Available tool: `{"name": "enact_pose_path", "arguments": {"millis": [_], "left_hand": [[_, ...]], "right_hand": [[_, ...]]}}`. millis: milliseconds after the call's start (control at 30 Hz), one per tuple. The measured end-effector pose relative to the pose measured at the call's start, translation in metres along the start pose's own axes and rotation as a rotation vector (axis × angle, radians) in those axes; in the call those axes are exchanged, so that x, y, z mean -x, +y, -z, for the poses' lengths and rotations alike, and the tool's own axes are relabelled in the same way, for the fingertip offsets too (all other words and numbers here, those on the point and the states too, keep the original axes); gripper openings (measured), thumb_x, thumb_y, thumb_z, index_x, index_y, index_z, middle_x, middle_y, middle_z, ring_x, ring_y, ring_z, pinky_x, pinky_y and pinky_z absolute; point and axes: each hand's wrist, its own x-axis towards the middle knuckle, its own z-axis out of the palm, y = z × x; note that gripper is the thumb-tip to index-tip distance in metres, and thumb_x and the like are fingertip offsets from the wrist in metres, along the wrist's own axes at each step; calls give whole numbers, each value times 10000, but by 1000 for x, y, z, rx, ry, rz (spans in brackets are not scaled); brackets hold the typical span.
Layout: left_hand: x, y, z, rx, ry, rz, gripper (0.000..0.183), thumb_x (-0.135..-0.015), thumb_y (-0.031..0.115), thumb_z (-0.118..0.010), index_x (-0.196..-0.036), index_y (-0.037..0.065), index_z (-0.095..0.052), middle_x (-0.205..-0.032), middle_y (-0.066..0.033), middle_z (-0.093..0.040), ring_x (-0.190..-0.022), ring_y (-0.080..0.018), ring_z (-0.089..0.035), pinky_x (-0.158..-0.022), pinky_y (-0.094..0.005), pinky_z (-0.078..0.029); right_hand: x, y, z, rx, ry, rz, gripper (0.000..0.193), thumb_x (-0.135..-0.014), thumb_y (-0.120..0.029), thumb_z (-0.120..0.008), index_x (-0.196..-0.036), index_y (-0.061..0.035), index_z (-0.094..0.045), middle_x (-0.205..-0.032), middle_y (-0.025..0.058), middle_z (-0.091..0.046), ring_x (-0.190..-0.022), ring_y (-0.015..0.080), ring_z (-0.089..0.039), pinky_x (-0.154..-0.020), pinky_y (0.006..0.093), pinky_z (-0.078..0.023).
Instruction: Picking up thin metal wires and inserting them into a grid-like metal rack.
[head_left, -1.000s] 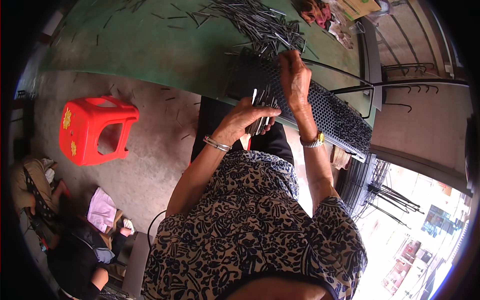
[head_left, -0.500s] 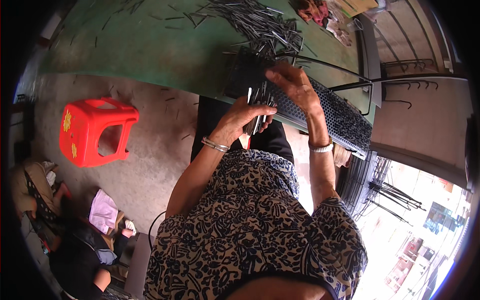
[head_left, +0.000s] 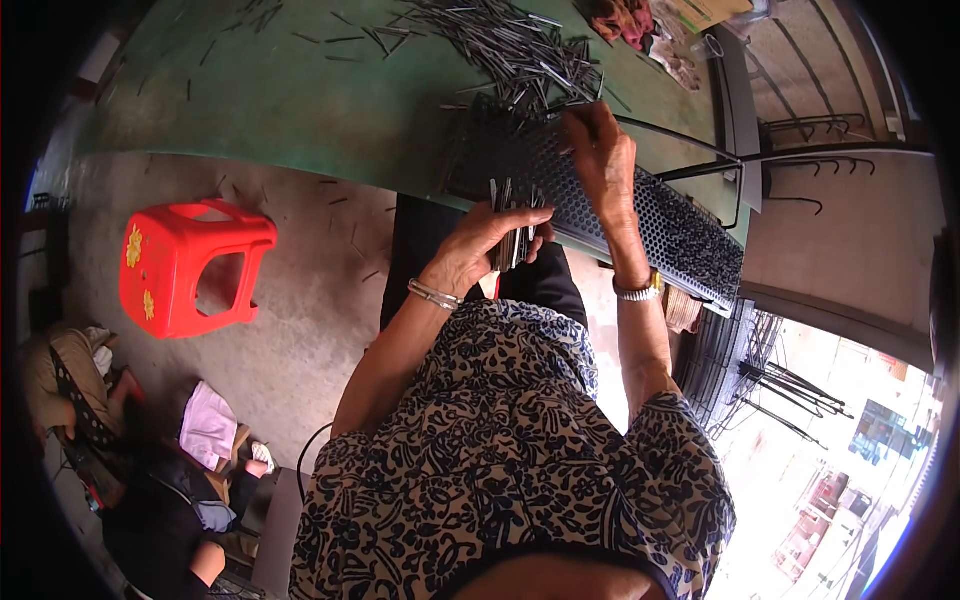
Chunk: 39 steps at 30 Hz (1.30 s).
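My left hand [head_left: 478,240] is closed round a bundle of thin dark metal rods [head_left: 513,245], with their ends sticking up past the thumb. My right hand [head_left: 606,168] is over a long black perforated rack [head_left: 625,212], its fingers bent down toward the holes at the far edge. Whatever is between those fingertips is hidden. Dark pieces fill many of the holes at the rack's right end, while the holes near its middle look bare. Beyond the rack lies a loose pile of the same dark rods [head_left: 520,60].
The rack rests along the near edge of a green table [head_left: 270,110], with a black metal frame [head_left: 690,150] by it. Crumpled cloths [head_left: 630,22] lie at the far right. A red stool [head_left: 190,265] stands left; other people sit at lower left.
My right hand has moved slightly away from me and to the right, from near the bundle to over the rack's far edge. My left hand has stayed in place with the rods.
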Motion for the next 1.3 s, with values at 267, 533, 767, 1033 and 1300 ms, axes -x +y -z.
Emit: {"name": "enact_pose_path", "arguments": {"millis": [267,533,767,1033,1300], "left_hand": [[-1,0,3,262,-29,12,233,-853,144,-701,-1026,9,-622,-966,-134,-669,-705,-142,-612,-647,-284,-530],[0,-4,-2,482,-1,-26,242,-860,143,-686,-1064,35,-611,-1021,-146,-664,-871,-212,-649,-834,-445,-561],[6,-5,-9,526,28,-25,252,-855,172,-692,-1068,62,-615,-957,-125,-677,-892,-237,-665,-831,-532,-556],[4,-12,-6,237,148,-108,208,-848,186,-700,-1017,81,-637,-866,-90,-690,-751,-169,-660,-614,-338,-550],[7,-10,-10,268,163,-173,193,-844,186,-702,-976,60,-639,-840,-82,-696,-716,-151,-662,-565,-292,-523]], "right_hand": [[-7,34,-22,231,139,242,78,-927,-100,-573,-970,-37,-584,-680,105,-639,-568,195,-636,-549,312,-486],[-8,40,-25,125,52,248,83,-900,-96,-611,-971,-61,-639,-759,97,-646,-662,229,-660,-586,331,-497],[4,30,-23,446,185,308,144,-856,-163,-687,-997,-153,-710,-947,50,-620,-777,248,-642,-644,357,-507],[5,26,-20,379,150,284,140,-846,-179,-700,-983,-161,-724,-945,60,-619,-757,248,-640,-653,342,-507],[5,23,-24,481,151,326,156,-842,-201,-690,-985,-147,-721,-934,92,-623,-774,261,-639,-676,347,-514]]}}
